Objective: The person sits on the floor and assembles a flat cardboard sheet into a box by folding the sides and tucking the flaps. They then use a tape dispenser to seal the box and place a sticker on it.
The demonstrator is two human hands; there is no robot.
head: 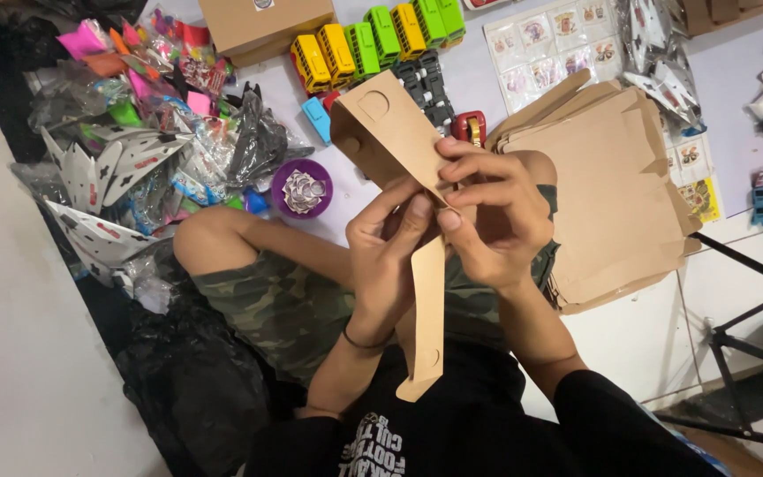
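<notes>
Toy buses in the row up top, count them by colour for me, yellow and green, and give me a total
Yellow toy buses: 3 (two at the left end, one further right)
Green toy buses: 4
Total: 7

The row lies on the table beyond the brown cardboard blank that the left hand and right hand hold.

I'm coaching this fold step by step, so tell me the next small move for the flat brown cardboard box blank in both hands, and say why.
Probably press the long hanging flap inward along its crease. The brown cardboard box blank is only partly formed: its upper part stands open, while the left hand and right hand pinch the middle with thumbs meeting, and the flap dangles loose below.
</notes>
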